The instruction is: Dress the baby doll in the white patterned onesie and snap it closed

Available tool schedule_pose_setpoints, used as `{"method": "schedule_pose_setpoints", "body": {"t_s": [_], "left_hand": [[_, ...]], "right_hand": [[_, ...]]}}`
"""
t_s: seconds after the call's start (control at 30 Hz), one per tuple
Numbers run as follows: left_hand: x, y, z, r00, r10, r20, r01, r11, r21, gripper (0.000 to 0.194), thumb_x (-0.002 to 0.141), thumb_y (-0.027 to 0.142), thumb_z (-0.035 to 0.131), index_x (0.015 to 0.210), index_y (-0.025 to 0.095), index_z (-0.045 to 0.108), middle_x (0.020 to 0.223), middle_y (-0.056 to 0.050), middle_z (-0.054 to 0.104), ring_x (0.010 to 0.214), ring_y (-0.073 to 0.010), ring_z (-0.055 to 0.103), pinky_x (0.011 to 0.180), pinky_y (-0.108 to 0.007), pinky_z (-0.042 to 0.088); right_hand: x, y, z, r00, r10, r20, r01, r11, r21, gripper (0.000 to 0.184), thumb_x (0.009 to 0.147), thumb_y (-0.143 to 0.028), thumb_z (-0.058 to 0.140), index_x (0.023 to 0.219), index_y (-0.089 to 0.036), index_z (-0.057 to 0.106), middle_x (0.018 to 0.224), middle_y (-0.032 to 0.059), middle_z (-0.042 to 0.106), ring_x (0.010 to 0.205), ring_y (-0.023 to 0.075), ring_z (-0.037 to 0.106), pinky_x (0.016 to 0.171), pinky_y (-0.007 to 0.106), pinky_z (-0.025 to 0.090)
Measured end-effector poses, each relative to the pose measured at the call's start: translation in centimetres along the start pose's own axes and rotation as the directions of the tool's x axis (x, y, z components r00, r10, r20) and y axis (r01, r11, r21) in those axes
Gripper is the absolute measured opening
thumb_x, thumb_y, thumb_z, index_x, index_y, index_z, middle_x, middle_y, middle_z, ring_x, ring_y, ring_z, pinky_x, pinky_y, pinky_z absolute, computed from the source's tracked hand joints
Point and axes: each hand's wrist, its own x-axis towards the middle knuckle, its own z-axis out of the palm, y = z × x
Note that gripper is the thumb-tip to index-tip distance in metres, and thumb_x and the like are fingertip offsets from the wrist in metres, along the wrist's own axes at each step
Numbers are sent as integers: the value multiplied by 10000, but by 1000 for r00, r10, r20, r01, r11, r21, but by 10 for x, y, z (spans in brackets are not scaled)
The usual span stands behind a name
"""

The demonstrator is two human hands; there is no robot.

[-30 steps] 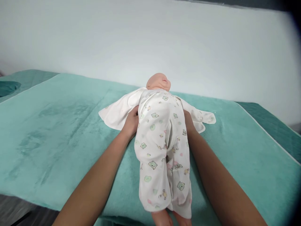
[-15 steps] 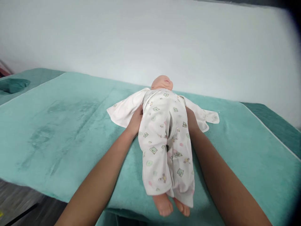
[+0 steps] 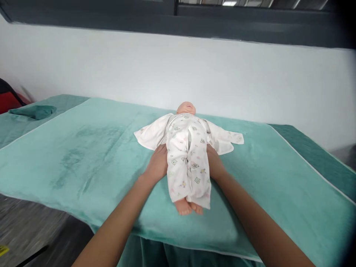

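Doll in white bear-print cloth (image 3: 180, 155): face-up
Left hand (image 3: 157, 162), right hand (image 3: 215, 162): at its sides; I can't tell their grip
Yellow floor patch (image 3: 3, 250): unreadable

We look through one head-worn camera, raised past the foot end of the doll (image 3: 180, 148), facing forward and down along it toward its head. We are far enough back to take in the table (image 3: 111, 167) on both sides of the doll and the wall (image 3: 178, 70) behind it.
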Motion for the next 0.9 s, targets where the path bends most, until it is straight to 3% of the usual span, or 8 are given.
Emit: {"method": "schedule_pose_setpoints", "body": {"t_s": [0.17, 0.33, 0.5, 0.6, 0.67, 0.73, 0.83, 0.9], "left_hand": [[9, 8, 8, 997, -34, -66, 33, 999, -12, 241, 807, 320, 673, 1024, 221, 703, 1119, -132, 673, 1208, -345, 537, 1097, -486, 360], [9, 9, 6, 995, -72, -72, 84, 980, 182, 256, 894, 311, 553, 1087, 189, 668, 1167, -159, 645, 1142, -341, 553, 975, -468, 431], [-9, 14, -2, 997, -25, -73, 48, 939, 339, 204, 904, 227, 503, 1005, 180, 674, 1124, -168, 638, 1118, -350, 539, 938, -487, 442], [-43, 27, -8, 980, -35, -198, 81, 971, 227, 178, 939, 214, 469, 936, 200, 647, 1138, -123, 639, 1118, -287, 549, 994, -452, 437], [-73, 42, -10, 958, -91, -271, 104, 994, 36, 166, 967, 261, 474, 930, 212, 628, 1118, -88, 638, 1100, -243, 571, 997, -420, 451], [-100, 61, -7, 954, -150, -259, 117, 983, -140, 132, 956, 302, 534, 1003, 228, 632, 1125, -72, 618, 1087, -218, 592, 952, -377, 491], [-125, 81, 2, 970, -184, -161, 157, 974, -164, 256, 909, 278, 611, 1165, 271, 619, 1168, -69, 573, 1113, -217, 590, 937, -365, 518], [-130, 87, 8, 965, -202, -167, 185, 977, -111, 271, 913, 237, 579, 1180, 271, 605, 1130, -64, 565, 1072, -215, 598, 927, -378, 525]], "right_hand": [[9, -1, -2, 998, 46, -33, -46, 999, 3, 247, 936, -236, 515, 1101, -187, 691, 1139, 129, 670, 1084, 277, 588, 929, 390, 480], [-30, -14, -12, 1000, 10, -12, -10, 1000, 6, 186, 913, -202, 514, 899, -166, 695, 951, 115, 661, 912, 257, 585, 818, 384, 485], [-67, -33, -23, 954, 208, -217, -124, 930, 346, 234, 922, -191, 478, 1056, -203, 669, 1083, 97, 668, 1012, 239, 607, 888, 399, 503], [-90, -63, -31, 921, 279, -273, -124, 872, 473, 214, 943, -257, 521, 1127, -253, 629, 1150, 84, 655, 1062, 241, 617, 913, 421, 512], [-101, -89, -35, 951, 188, -247, -58, 889, 454, 261, 936, -251, 555, 1192, -282, 596, 1221, 88, 640, 1141, 260, 593, 968, 454, 490], [-105, -114, -38, 982, 99, -160, -35, 933, 359, 318, 919, -222, 577, 1231, -284, 576, 1232, 86, 646, 1151, 280, 576, 968, 472, 473], [-95, -139, -39, 995, 100, -21, -96, 985, 142, 213, 891, -199, 599, 1096, -253, 622, 1094, 75, 694, 1053, 297, 586, 872, 452, 460], [-83, -145, -39, 993, 106, 47, -106, 994, 15, 95, 884, -216, 614, 975, -233, 632, 999, 80, 702, 994, 300, 595, 817, 432, 442]]}}
